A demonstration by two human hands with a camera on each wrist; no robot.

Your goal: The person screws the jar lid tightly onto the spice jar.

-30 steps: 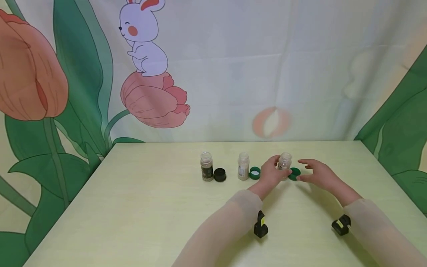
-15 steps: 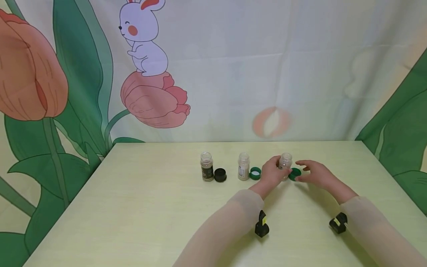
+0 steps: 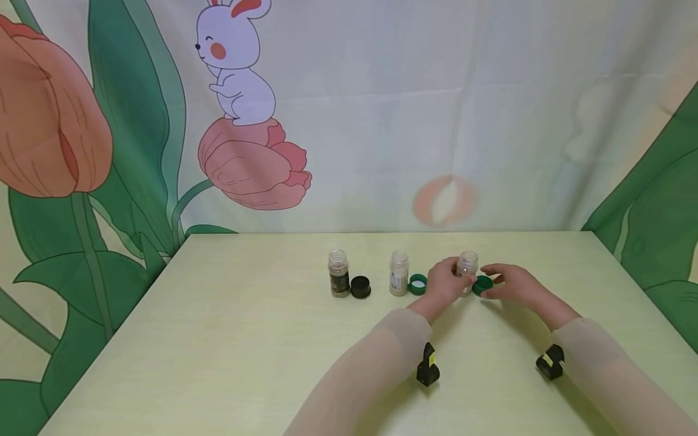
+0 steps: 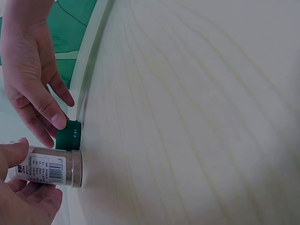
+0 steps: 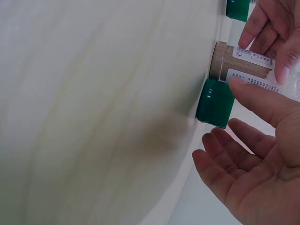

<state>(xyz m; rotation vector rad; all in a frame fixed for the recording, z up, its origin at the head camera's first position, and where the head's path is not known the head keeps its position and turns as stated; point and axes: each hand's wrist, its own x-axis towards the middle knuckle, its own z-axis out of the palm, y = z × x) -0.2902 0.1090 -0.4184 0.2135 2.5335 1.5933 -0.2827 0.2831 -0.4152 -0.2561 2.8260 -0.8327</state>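
My left hand (image 3: 444,283) grips an uncapped clear spice bottle (image 3: 468,262) that stands upright at the right end of the row. In the left wrist view this bottle (image 4: 49,168) has a white barcode label and brown powder at its base. Right beside it lies a green cap (image 3: 482,285). The right hand (image 3: 512,284) is spread around that cap. Seen from the right wrist, its thumb and fingers are apart on either side of the green cap (image 5: 215,103), thumb tip near the bottle's label.
Left of my hands stand an uncapped bottle of pale contents (image 3: 398,275) with a green cap (image 3: 417,284) beside it, and a dark-labelled bottle (image 3: 339,275) with a black cap (image 3: 360,287). A printed curtain (image 3: 360,133) hangs behind the table (image 3: 218,339).
My right hand has moved slightly left, closer around the green cap. The left hand keeps its grip on the bottle with hardly any movement.
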